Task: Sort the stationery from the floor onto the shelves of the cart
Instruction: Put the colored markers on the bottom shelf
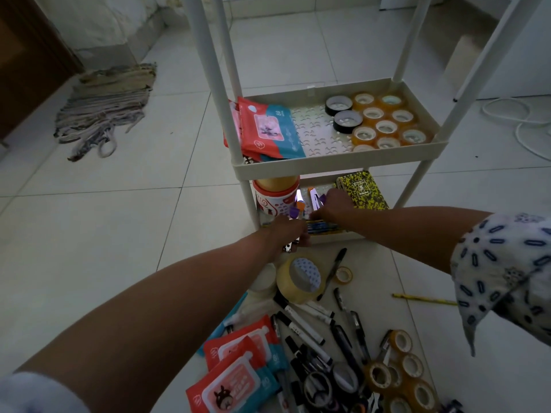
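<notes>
A cream cart (340, 166) stands ahead. Its middle shelf carries wet-wipe packs (268, 129), two black tape rolls (343, 113) and several amber tape rolls (387, 123). Both hands reach into the bottom shelf. My left hand (287, 231) grips a bundle of pens with orange and purple caps (298, 208) at the shelf's front edge. My right hand (335, 204) rests among pens (322, 226) lying on that shelf; its fingers are hidden. On the floor near me lie a big tape roll (301, 278), markers and pens (316, 332), wipe packs (238, 362) and small tape rolls (399, 371).
On the bottom shelf stand a red-and-white tub (275, 195) at left and a yellow-black notebook (362, 189) at right. A yellow pencil (423, 299) lies on the tiles at right. A rag mat (104, 105) is far left, white cable (521, 123) far right.
</notes>
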`<control>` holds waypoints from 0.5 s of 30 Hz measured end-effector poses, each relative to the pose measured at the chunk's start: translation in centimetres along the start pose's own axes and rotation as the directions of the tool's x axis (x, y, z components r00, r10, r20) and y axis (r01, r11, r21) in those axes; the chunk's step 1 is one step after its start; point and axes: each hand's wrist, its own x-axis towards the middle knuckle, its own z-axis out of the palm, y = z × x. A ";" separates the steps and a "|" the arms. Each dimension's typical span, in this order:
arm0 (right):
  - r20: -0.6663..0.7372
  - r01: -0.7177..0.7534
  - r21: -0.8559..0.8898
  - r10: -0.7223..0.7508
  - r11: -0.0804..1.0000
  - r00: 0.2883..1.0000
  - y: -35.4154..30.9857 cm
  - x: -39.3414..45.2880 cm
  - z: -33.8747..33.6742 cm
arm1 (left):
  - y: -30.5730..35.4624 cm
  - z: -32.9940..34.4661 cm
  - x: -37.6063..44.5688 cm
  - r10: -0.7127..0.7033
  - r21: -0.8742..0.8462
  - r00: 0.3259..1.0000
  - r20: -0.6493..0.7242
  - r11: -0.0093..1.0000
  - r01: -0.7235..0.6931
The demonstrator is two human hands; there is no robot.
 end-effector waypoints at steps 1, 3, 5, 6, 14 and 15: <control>-0.006 0.001 -0.014 -0.001 1.000 1.000 -0.1 0.0 0.1 | 0.0 0.1 -0.1 0.004 0.004 1.000 0.006 1.000 -0.004; -0.026 -0.004 -0.033 0.003 0.999 1.000 -0.3 -0.1 0.1 | -0.1 -0.1 -0.2 0.013 0.021 1.000 0.011 1.000 -0.013; -0.036 0.001 -0.019 -0.001 1.000 0.999 -0.4 -0.3 0.1 | -0.2 -0.4 -0.3 0.011 0.020 1.000 0.003 1.000 -0.011; -0.038 0.009 -0.006 -0.009 1.000 0.999 -0.3 -0.3 0.0 | -0.3 -0.5 -0.3 0.011 0.016 1.000 -0.002 1.000 -0.011; -0.093 0.103 0.021 -0.101 0.994 0.991 -0.2 -0.7 0.0 | -0.4 -1.0 0.1 0.015 0.025 1.000 -0.001 1.000 -0.015; -0.106 0.112 0.028 -0.108 0.993 0.988 -0.3 -0.9 0.0 | -0.4 -1.0 0.1 0.016 0.026 1.000 0.003 1.000 -0.016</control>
